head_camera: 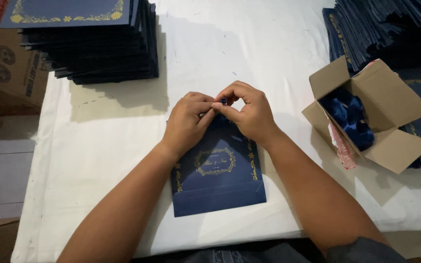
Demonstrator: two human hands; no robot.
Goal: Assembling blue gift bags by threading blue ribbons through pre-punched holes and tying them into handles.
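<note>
In the head view, a dark blue card envelope with gold floral printing (218,182) lies at lower centre of the white cloth-covered surface (103,146). At its top edge a small blue piece (224,102), barely visible, is pinched between the left hand (187,122) and right hand (249,113), both clenched. Fastening seems under way; a steady, centred press is called for next.

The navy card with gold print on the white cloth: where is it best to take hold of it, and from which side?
Probably the near bottom edge of the navy card. It lies flat, and both the left hand and right hand cover its far end, pinching something small there. The near edge is bare, so come from the person's side, sliding fingers under a corner.
</note>
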